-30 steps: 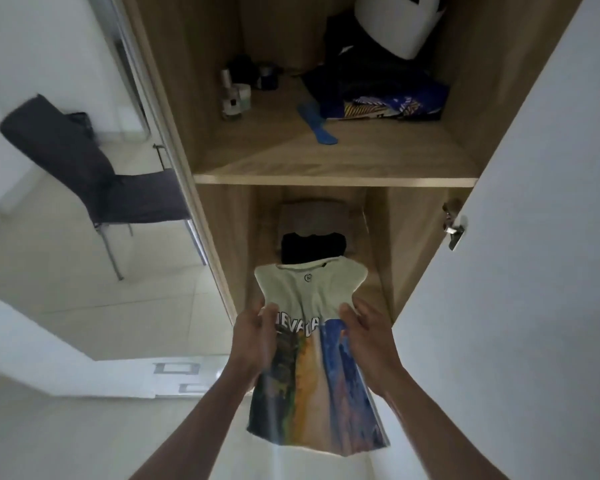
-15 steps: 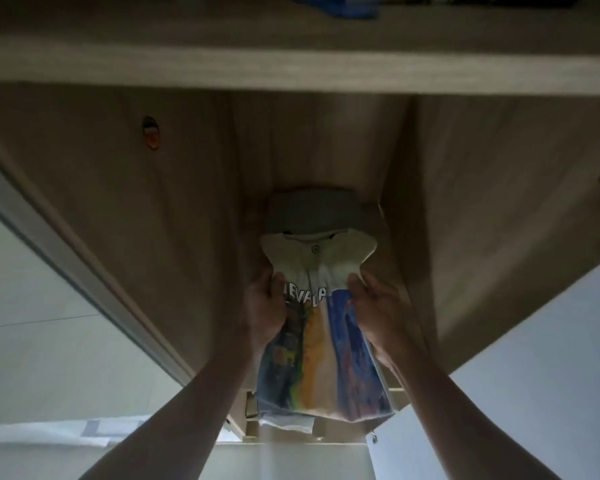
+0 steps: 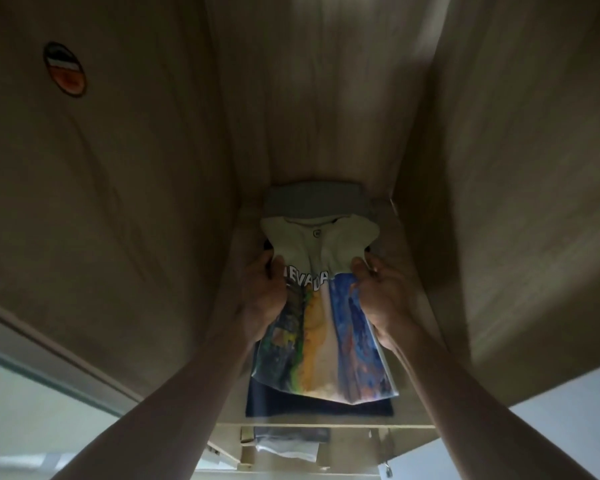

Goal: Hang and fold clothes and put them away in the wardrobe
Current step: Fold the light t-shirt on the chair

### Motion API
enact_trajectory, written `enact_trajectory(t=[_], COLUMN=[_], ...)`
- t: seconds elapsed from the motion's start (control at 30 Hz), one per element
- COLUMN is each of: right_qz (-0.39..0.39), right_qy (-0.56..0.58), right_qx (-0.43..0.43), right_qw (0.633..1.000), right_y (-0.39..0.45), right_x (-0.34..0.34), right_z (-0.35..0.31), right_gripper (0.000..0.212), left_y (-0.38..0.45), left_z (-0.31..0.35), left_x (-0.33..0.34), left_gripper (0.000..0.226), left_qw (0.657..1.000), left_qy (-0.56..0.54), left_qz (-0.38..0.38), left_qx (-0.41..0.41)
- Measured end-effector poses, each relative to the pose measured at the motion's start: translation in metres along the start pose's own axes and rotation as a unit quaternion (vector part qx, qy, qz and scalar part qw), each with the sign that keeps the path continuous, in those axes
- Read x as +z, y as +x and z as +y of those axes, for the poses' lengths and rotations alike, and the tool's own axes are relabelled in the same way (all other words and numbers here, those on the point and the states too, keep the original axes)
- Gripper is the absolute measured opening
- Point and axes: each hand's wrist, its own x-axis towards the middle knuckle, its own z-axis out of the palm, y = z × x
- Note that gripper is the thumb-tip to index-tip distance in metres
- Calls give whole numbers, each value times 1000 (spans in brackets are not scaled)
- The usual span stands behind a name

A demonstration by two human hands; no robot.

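A folded T-shirt [image 3: 326,327] with a cream top, the word NEVADA and a colourful blue, orange and green print lies inside a wooden wardrobe compartment [image 3: 413,306]. My left hand [image 3: 265,299] grips its left edge and my right hand [image 3: 381,296] grips its right edge, both at chest level of the shirt. The shirt rests on a folded dark navy garment [image 3: 291,407] whose front edge shows beneath it. A folded grey garment [image 3: 312,200] sits behind the shirt at the back of the shelf.
Wooden side walls close in on both sides; a round orange and black sticker [image 3: 65,69] is on the left wall. More folded clothes [image 3: 288,445] show on a lower shelf below the front edge. A white door [image 3: 568,427] stands at lower right.
My head and both hands have moved deeper into the lower compartment. The shirt has come down onto the dark folded garment; the upper shelf has left the view.
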Motion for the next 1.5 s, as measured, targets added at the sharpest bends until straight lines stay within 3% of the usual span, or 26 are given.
enact_trajectory(t=[0.07, 0.23, 0.37, 0.43, 0.5, 0.67, 0.77, 0.9, 0.97, 1.07, 1.17, 1.33, 1.43, 1.5], right_qz=[2, -9, -24, -13, 3, -34, -50, -39, -74, -48, -34, -38, -52, -38], right_qy=[-2, 18, 7, -77, -191, -329, -387, -264, -321, -387, -383, -448, -505, -570], right_qx=[4, 9, 8, 13, 37, 45, -6, 25, 50, 16, -15, -15, 27, 18], right_qw=[1000, 1000, 1000, 997, 981, 943, 921, 963, 943, 921, 923, 893, 861, 821], right_y=[8, 16, 17, 14, 5, -23, -31, -40, -45, -54, -61, -59, -57, -58], right_x=[1, -2, -8, -15, -29, -54, -54, -56, -61, -66, -64, -66, -68, -65], right_z=[9, 24, 32, 42, 54, 68, 54, 40, 54, 72, 75, 74, 67, 61], right_gripper=[36, 38, 18, 16, 36, 44, 25, 8, 20, 51, 50, 56, 62, 63], left_y=[5, 11, 9, 0, -16, -44, -50, -62, -72, -84, -87, -88, -92, -95], left_z=[-5, -22, -19, -19, -22, -30, -34, -35, -45, -62, -66, -66, -59, -55], left_x=[2, 5, 6, 1, -6, -23, -27, -30, -29, -29, -27, -26, -21, -15], left_gripper=[25, 18, 18, 50, 72, 65, 63, 66, 65, 59, 53, 45, 39, 34], left_qw=[1000, 1000, 996, 985, 973, 946, 948, 946, 931, 924, 908, 879, 863, 876], left_qy=[0, -3, 19, 84, 142, 237, 259, 269, 302, 330, 404, 470, 500, 479], left_qz=[7, 8, 9, 21, -4, -84, -70, -53, -90, -74, -51, -41, -21, 33], left_qx=[0, -28, -92, -151, -182, -205, -173, -171, -187, -179, -99, -66, -68, -44])
